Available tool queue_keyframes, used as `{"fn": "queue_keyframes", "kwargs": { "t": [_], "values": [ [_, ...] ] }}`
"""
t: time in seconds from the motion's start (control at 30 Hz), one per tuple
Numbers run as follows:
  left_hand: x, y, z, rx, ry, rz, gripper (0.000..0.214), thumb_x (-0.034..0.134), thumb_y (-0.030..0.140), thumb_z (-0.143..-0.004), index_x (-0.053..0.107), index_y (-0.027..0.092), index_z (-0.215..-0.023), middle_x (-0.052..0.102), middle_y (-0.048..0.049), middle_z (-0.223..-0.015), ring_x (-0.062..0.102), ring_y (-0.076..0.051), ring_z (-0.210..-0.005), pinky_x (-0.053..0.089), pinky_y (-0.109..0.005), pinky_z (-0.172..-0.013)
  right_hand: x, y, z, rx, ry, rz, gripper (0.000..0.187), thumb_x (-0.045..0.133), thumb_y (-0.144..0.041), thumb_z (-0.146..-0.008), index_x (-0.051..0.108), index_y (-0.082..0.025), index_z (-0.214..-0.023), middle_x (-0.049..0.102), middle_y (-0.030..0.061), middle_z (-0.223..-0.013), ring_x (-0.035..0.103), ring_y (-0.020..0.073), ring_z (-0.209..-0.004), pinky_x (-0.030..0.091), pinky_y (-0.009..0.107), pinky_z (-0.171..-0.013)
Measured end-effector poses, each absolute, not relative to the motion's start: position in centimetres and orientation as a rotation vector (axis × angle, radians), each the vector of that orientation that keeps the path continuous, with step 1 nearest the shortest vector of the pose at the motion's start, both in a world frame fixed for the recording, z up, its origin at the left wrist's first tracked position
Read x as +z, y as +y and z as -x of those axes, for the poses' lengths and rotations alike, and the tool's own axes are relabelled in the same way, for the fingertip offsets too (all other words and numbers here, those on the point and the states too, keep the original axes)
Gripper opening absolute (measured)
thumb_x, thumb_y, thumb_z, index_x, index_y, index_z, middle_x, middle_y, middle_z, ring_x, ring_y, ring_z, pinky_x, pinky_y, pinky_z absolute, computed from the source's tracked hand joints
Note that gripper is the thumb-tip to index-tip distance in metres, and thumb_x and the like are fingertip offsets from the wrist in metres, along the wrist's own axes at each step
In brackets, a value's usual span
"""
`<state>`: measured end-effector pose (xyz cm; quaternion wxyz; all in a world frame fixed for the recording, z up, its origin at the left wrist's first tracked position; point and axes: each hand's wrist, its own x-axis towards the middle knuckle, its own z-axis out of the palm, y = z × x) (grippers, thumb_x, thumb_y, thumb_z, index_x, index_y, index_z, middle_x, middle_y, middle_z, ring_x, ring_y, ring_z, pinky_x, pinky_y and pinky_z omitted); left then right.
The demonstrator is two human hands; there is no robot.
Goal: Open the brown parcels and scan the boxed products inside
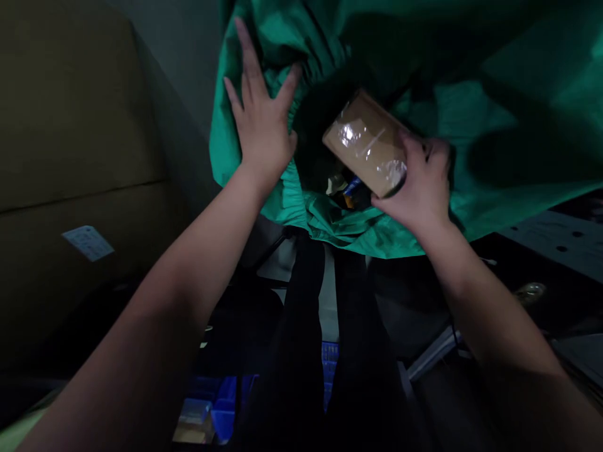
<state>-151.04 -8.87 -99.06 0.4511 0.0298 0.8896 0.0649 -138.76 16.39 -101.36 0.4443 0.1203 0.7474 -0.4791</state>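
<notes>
A big green cloth bag (471, 113) hangs in front of me with its gathered mouth open toward me. My left hand (261, 116) lies flat on the bag's left rim, fingers stretched out and spread. My right hand (419, 185) is closed on a brown cardboard box wrapped in shiny clear film (367, 144), held tilted at the bag's mouth. Small items (348, 188), one blue and orange, show dimly inside the dark opening below the box.
Large cardboard boxes (70, 144) with a white label (88, 242) stand at the left. My dark trouser legs (325, 351) run down the middle. Blue plastic bins (221, 402) sit on the floor below. A grey surface with holes (560, 242) lies at the right.
</notes>
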Motion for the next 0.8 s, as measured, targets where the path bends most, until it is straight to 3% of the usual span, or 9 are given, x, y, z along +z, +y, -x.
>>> {"fn": "queue_keyframes", "kwargs": {
  "t": [0.13,0.27,0.37,0.43,0.5,0.57,0.7,0.77,0.8],
  "values": [
    [-97.4,-8.2,150.6,0.280,2.162,-0.020,0.057,0.068,0.031,-0.087,0.047,0.039,-0.140,0.001,0.0100,-0.169,-0.006,-0.031,-0.157,0.002,-0.062,-0.128,-94.4,19.1,136.8,-1.287,1.688,-0.114,0.111,0.085,-0.043,-0.054,0.035,-0.035,-0.153,0.032,0.0135,-0.145,0.037,0.0468,-0.136,0.043,0.064,-0.109],
    [-94.5,-9.2,149.0,0.523,2.106,0.062,0.052,0.058,0.061,-0.089,0.056,0.033,-0.134,0.030,-0.0025,-0.163,0.017,-0.032,-0.155,0.015,-0.057,-0.127,-91.7,20.0,135.5,-1.559,1.349,-0.022,0.114,0.086,-0.042,-0.052,0.034,-0.037,-0.152,0.041,0.0116,-0.141,0.046,0.0408,-0.131,0.045,0.059,-0.109],
    [-91.8,-10.6,148.0,0.837,1.822,0.210,0.071,0.041,0.081,-0.087,0.062,0.027,-0.127,0.056,-0.0094,-0.141,0.046,-0.033,-0.140,0.038,-0.054,-0.116,-92.2,19.4,134.9,-1.706,1.178,-0.180,0.105,0.084,-0.046,-0.059,0.035,-0.035,-0.150,0.047,0.0103,-0.140,0.049,0.0365,-0.130,0.044,0.056,-0.111],
    [-90.2,-11.5,147.7,0.979,1.489,0.289,0.092,0.041,0.092,-0.076,0.052,0.029,-0.141,0.057,-0.0099,-0.141,0.051,-0.035,-0.136,0.045,-0.053,-0.111,-93.1,18.7,134.9,-1.759,1.102,-0.332,0.099,0.082,-0.050,-0.064,0.035,-0.033,-0.150,0.046,0.0094,-0.145,0.048,0.0339,-0.133,0.042,0.052,-0.113],
    [-89.0,-12.2,147.5,0.960,1.278,0.313,0.113,0.062,0.090,-0.063,0.032,0.033,-0.155,0.051,-0.0092,-0.150,0.046,-0.038,-0.140,0.045,-0.053,-0.111,-94.3,18.0,134.9,-1.788,1.038,-0.439,0.102,0.082,-0.056,-0.064,0.033,-0.032,-0.151,0.043,0.0088,-0.150,0.044,0.0325,-0.138,0.040,0.049,-0.115],
    [-88.3,-12.9,147.0,0.863,1.242,0.337,0.125,0.083,0.071,-0.058,0.020,0.035,-0.160,0.049,-0.0092,-0.151,0.045,-0.039,-0.141,0.046,-0.054,-0.112,-96.1,17.4,135.0,-1.801,0.937,-0.459,0.112,0.082,-0.064,-0.060,0.030,-0.031,-0.153,0.040,0.0085,-0.154,0.041,0.0322,-0.141,0.039,0.049,-0.116],
    [-87.6,-14.5,145.0,0.801,1.302,0.562,0.115,0.085,0.050,-0.065,0.022,0.031,-0.159,0.057,-0.0108,-0.142,0.054,-0.039,-0.133,0.051,-0.053,-0.106,-102.9,14.9,134.5,-1.742,0.690,-0.325,0.111,0.063,-0.083,-0.069,0.026,-0.026,-0.156,0.044,0.0130,-0.153,0.045,0.0308,-0.139,0.040,0.050,-0.114],
    [-87.1,-15.1,143.7,0.757,1.410,0.745,0.112,0.084,0.046,-0.065,0.023,0.029,-0.158,0.054,-0.0117,-0.146,0.052,-0.039,-0.134,0.050,-0.052,-0.108,-108.0,12.7,134.4,-1.588,0.921,-0.357,0.097,0.052,-0.079,-0.081,0.031,-0.019,-0.154,0.045,0.0177,-0.152,0.043,0.0296,-0.141,0.034,0.050,-0.117],
    [-86.7,-15.3,143.1,0.722,1.480,0.846,0.112,0.084,0.045,-0.065,0.023,0.028,-0.157,0.052,-0.0120,-0.148,0.050,-0.039,-0.136,0.049,-0.052,-0.109,-110.7,11.4,134.5,-1.459,1.149,-0.383,0.095,0.059,-0.070,-0.082,0.033,-0.013,-0.153,0.042,0.0213,-0.154,0.039,0.0309,-0.144,0.030,0.050,-0.119]
  ]
}}
